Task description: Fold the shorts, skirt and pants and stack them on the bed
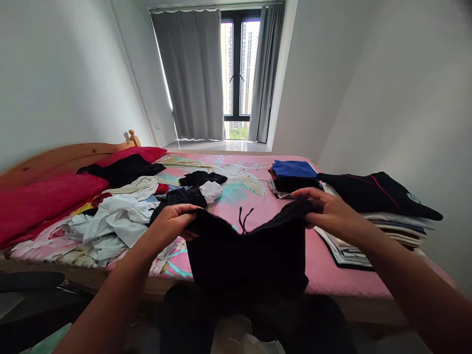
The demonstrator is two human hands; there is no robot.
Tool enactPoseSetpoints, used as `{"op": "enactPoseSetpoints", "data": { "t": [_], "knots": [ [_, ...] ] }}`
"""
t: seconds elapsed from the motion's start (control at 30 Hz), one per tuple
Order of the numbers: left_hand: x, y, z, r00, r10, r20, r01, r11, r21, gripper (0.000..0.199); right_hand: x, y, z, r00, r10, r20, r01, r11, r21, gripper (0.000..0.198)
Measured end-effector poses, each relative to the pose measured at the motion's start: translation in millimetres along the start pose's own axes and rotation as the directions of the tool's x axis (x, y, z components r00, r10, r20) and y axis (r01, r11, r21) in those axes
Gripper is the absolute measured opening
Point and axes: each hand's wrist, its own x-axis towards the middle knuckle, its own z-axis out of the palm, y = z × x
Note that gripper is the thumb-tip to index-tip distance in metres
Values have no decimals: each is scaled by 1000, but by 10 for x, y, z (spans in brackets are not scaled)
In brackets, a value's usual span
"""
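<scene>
The left hand (175, 223) grips one end of the top edge of a black drawstring garment (247, 260), thumb and fingers closed on the fabric. The right hand (328, 211) pinches the opposite end in the same way. The garment hangs stretched between both hands, its edge sagging at the middle, where two drawstring ends (241, 219) stand up. Left of the left hand, a loose heap of white garments (121, 216) lies unfolded on the bed (342, 280); red pillows (55, 196) lie farther left. Just beyond the left hand are a crumpled dark garment (186, 196) and a bunched white item (211, 191). Beyond the right hand sits a small folded stack topped by a blue garment (294, 168). Right of the right hand, a taller folded stack (394, 231) bears a black garment with red piping (368, 191).
</scene>
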Motion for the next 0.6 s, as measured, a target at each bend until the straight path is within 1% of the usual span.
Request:
{"op": "enactPoseSetpoints", "data": {
  "t": [0.07, 0.13, 0.2, 0.27, 0.33, 0.4, 0.43, 0.5, 0.53, 0.6],
  "knots": [
    [24, -45, -48, 999, -32, 12, 32, 998, 55, 45, 20, 61, -85, 996, 49, 69, -41, 994, -106, 44],
    [43, -86, -97, 996, -75, 57, 69, 992, 103, 44, 50, 130, -204, 978, 166, 124, -147, 978, -150, 36],
    [50, -109, -128, 986, -104, 134, 85, 986, 143, 42, 70, 182, -320, 936, 285, 208, -258, 955, -147, 31],
    [40, -104, -135, 975, -114, 190, 80, 980, 182, 44, 67, 206, -395, 895, 343, 285, -316, 939, -136, 35],
    [19, -76, -130, 971, -107, 212, 66, 979, 192, 46, 39, 201, -422, 883, 341, 322, -320, 940, -118, 42],
    [-8, -37, -137, 961, -104, 255, 58, 982, 182, 43, -5, 172, -422, 873, 322, 366, -308, 946, -96, 46],
    [-23, -18, -148, 952, -102, 290, 49, 982, 183, 39, -28, 150, -422, 866, 310, 392, -297, 950, -94, 45],
    [-57, 13, -181, 930, -83, 357, 11, 980, 199, 29, -71, 100, -433, 851, 284, 442, -258, 959, -119, 36],
    [-76, 26, -198, 917, -64, 394, -19, 979, 205, 28, -88, 76, -447, 844, 274, 462, -232, 962, -147, 33],
    [-115, 48, -224, 882, -18, 470, -75, 981, 178, 29, -118, 37, -489, 834, 267, 482, -187, 960, -209, 38]
  ]
}}
